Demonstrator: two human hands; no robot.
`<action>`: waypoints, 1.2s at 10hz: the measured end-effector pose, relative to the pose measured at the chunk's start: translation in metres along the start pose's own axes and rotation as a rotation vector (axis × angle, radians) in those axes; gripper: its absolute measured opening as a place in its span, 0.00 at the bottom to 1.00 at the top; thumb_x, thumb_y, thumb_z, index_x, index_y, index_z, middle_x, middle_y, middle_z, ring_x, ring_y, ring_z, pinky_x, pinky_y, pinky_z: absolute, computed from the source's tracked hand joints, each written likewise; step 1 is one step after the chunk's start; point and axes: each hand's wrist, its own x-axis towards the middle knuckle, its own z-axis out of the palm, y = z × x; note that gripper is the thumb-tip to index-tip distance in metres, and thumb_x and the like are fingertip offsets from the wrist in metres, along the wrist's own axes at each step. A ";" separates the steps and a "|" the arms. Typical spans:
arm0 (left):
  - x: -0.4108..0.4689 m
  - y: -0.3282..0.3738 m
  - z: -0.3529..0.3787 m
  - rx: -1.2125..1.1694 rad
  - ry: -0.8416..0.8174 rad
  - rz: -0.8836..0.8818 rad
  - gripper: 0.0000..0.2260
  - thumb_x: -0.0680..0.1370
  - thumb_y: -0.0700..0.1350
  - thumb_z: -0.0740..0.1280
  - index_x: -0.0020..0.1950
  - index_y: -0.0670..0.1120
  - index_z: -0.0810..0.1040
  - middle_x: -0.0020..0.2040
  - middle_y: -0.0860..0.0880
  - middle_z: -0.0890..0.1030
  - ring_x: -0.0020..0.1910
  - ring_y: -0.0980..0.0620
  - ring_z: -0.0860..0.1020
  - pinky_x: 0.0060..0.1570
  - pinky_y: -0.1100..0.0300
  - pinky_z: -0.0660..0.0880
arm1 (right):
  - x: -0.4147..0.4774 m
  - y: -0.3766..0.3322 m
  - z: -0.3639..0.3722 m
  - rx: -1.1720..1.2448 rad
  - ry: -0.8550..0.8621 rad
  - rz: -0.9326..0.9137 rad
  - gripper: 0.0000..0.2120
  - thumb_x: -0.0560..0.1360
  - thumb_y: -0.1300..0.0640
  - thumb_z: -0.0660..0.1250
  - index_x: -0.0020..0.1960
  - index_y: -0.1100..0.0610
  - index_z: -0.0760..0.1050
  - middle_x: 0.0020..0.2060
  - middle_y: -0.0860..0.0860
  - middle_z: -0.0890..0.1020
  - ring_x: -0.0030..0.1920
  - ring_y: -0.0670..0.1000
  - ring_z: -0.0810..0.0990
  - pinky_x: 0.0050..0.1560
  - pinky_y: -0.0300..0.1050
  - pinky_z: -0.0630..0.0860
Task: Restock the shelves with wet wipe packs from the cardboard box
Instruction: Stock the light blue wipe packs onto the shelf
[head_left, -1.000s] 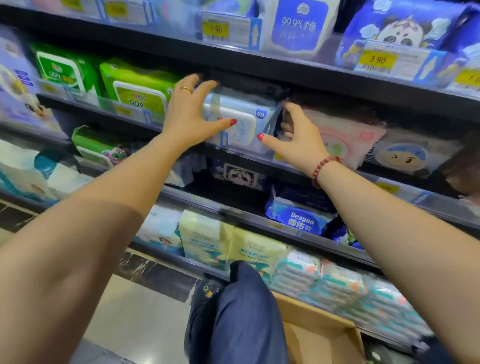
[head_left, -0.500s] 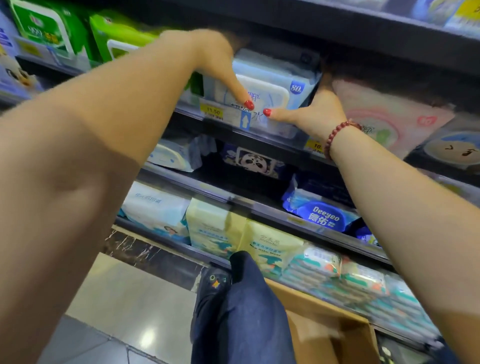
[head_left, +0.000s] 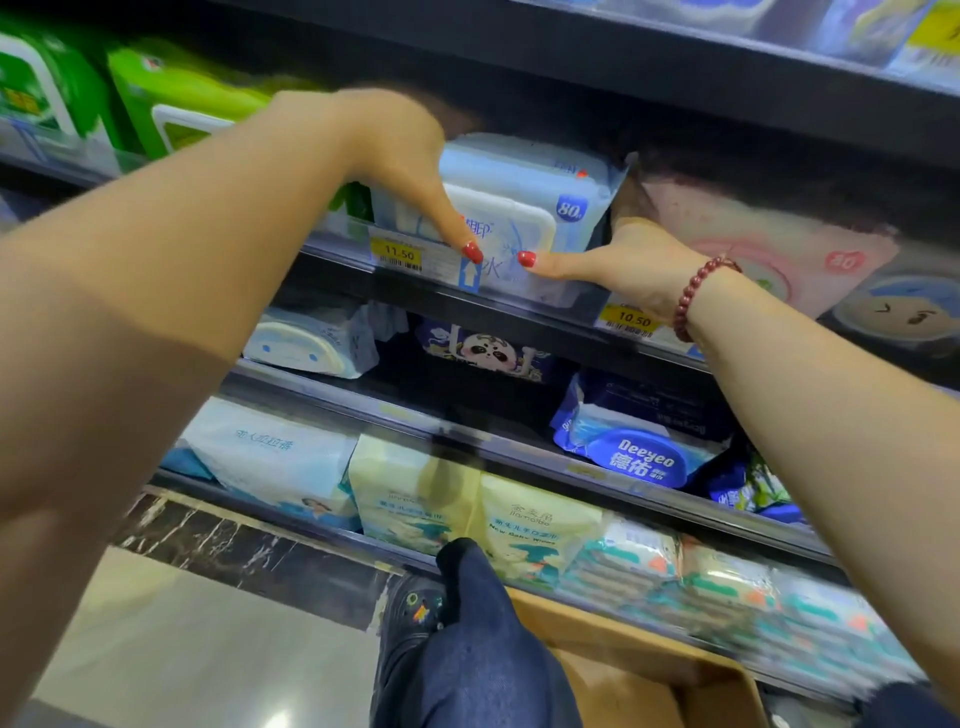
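Note:
A light blue wet wipe pack (head_left: 524, 208) marked 80 sits on the middle shelf behind an 11.50 price tag (head_left: 399, 253). My left hand (head_left: 395, 150) holds its left side, thumb pointing down on the front. My right hand (head_left: 628, 260) holds its right side, thumb stretched across the lower front. The two thumb tips nearly meet. Both hands' fingers are hidden beside and behind the pack. The open cardboard box (head_left: 623, 654) stands on the floor at the bottom right, its inside mostly out of view.
Green packs (head_left: 176, 98) lie left of the blue pack and a pink pack (head_left: 769, 249) right of it. Lower shelves hold a panda pack (head_left: 488, 353), a Deeyeo pack (head_left: 639, 457) and pale yellow packs (head_left: 530, 525). My knee (head_left: 478, 660) in dark jeans is at the bottom centre.
A second ago both hands reached toward the blue pack with fingers spread. Now they are wrapped round its sides with thumbs on the front. The view has tilted down and come closer.

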 end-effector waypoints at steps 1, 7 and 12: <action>0.005 -0.009 0.002 0.105 0.024 -0.030 0.33 0.59 0.73 0.67 0.27 0.43 0.66 0.26 0.48 0.66 0.26 0.50 0.66 0.28 0.58 0.63 | -0.002 0.001 -0.003 -0.014 -0.015 -0.021 0.14 0.66 0.45 0.75 0.45 0.46 0.72 0.44 0.37 0.80 0.42 0.33 0.79 0.42 0.28 0.76; 0.015 -0.026 0.032 0.103 0.436 0.099 0.45 0.62 0.72 0.62 0.74 0.49 0.65 0.58 0.36 0.79 0.57 0.34 0.75 0.52 0.44 0.74 | 0.015 -0.002 0.008 -0.094 0.098 0.021 0.39 0.66 0.35 0.70 0.69 0.55 0.67 0.65 0.49 0.75 0.62 0.51 0.75 0.65 0.49 0.72; 0.006 -0.015 0.056 -0.171 0.731 0.131 0.20 0.78 0.57 0.64 0.58 0.42 0.79 0.47 0.37 0.79 0.52 0.36 0.74 0.49 0.50 0.68 | 0.004 0.000 0.014 -0.241 0.352 -0.093 0.24 0.66 0.38 0.73 0.45 0.57 0.73 0.42 0.49 0.78 0.43 0.48 0.77 0.40 0.41 0.75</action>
